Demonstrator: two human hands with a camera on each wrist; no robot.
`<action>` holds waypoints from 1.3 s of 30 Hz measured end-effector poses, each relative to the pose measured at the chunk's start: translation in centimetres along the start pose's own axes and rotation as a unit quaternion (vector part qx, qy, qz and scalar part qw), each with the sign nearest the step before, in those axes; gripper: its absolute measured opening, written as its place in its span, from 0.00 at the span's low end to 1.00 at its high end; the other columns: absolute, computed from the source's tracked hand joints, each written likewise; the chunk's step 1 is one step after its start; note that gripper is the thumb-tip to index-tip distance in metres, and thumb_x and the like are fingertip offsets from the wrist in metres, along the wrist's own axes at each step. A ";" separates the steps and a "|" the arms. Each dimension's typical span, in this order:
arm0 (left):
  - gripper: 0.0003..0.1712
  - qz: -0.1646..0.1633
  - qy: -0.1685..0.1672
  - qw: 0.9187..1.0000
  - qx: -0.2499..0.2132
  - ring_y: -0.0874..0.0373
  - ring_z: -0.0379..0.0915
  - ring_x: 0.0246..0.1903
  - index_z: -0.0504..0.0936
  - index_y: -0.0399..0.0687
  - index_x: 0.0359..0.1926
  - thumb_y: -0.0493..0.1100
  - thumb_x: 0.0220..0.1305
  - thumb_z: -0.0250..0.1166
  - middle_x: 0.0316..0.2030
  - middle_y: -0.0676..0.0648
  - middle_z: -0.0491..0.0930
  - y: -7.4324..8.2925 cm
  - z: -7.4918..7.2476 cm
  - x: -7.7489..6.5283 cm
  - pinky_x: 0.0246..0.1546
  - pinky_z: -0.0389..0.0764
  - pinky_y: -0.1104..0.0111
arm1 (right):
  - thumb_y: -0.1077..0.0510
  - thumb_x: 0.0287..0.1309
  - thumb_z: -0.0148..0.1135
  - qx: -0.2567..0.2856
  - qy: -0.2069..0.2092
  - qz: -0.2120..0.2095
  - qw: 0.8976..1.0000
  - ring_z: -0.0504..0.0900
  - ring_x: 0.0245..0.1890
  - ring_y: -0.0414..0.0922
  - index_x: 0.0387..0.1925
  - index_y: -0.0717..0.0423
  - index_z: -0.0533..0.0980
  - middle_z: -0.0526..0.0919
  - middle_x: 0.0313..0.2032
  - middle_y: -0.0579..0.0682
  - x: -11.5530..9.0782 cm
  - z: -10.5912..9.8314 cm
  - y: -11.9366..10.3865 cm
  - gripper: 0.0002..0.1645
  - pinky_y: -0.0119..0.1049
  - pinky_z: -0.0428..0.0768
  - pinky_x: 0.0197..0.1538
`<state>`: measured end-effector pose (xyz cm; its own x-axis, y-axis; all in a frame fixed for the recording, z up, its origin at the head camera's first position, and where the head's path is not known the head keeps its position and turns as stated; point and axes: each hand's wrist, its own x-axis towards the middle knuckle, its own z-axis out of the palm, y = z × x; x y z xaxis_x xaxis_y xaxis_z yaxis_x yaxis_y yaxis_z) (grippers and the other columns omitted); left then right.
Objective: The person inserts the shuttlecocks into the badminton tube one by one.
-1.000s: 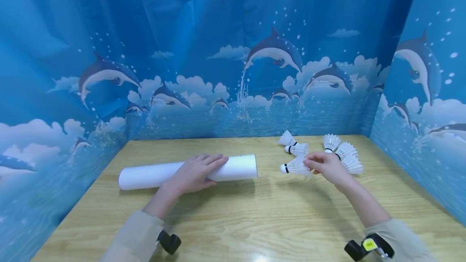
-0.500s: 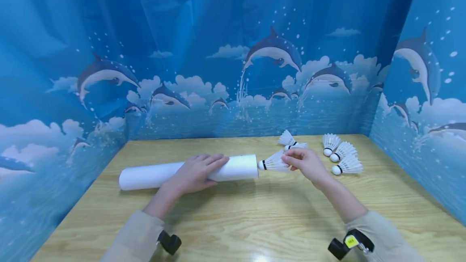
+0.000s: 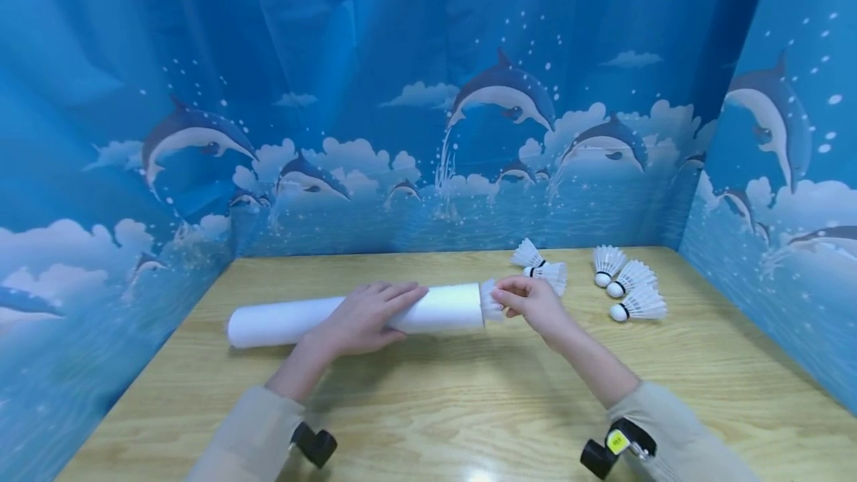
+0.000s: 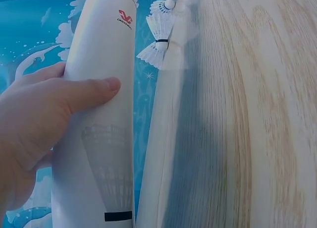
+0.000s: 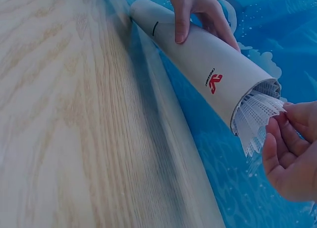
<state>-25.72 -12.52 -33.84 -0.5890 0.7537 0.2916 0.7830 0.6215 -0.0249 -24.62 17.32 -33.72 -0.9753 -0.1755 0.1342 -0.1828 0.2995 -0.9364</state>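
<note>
While two beige sleeves, a left sleeve (image 3: 248, 434) and a right sleeve (image 3: 679, 430), reach in from the near edge, each with a black wrist camera strapped on, the bare worktop grain (image 3: 428, 407) shows between them. Beyond, the left hand (image 3: 364, 318) is clamped round a white tube (image 3: 445, 309), thumb on the near side and fingers over the far side. The tube runs left to right, a red logo (image 5: 214, 83) near its right end. At that end the right hand (image 3: 535, 305) pinches, thumb and fingers together, the feathers of a shuttlecock (image 3: 490, 302); its base is hidden inside the tube and its skirt juts from the mouth. Farther off, a pair of loose shuttlecocks (image 3: 551, 274) lies just past the right hand, and three more shuttlecocks (image 3: 632, 278) are grouped at the far right. Behind everything, a blue backdrop (image 3: 375, 73) printed with leaping dolphins rises from the worktop's far edge.
</note>
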 end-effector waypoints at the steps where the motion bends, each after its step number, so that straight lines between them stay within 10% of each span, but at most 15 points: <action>1: 0.45 -0.004 -0.004 1.000 -0.004 0.48 0.66 0.57 0.60 0.54 0.69 0.50 0.52 0.70 0.64 0.48 0.65 0.0 0.0 0.0 0.57 0.68 0.50 | 0.62 0.61 0.57 0.001 0.002 0.002 1.000 0.76 0.31 0.40 0.43 0.71 0.75 0.81 0.29 0.47 0.0 0.1 0.0 0.14 0.34 0.79 0.35; 39: 0.45 -0.033 -0.003 0.999 -0.026 0.47 0.65 0.58 0.61 0.54 0.68 0.48 0.51 0.71 0.63 0.48 0.66 0.1 0.1 0.1 0.58 0.66 0.49 | 0.66 0.56 0.60 -0.055 0.008 -0.045 0.997 0.78 0.31 0.39 0.39 0.71 0.80 0.84 0.37 0.60 0.0 2.3 0.7 0.11 0.33 0.77 0.33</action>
<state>-25.68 -12.39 -33.90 -0.6403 0.7132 0.2852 0.7520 0.6577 0.0435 -24.43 15.33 -35.11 -0.9561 -0.1914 0.2219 -0.2811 0.3850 -0.8791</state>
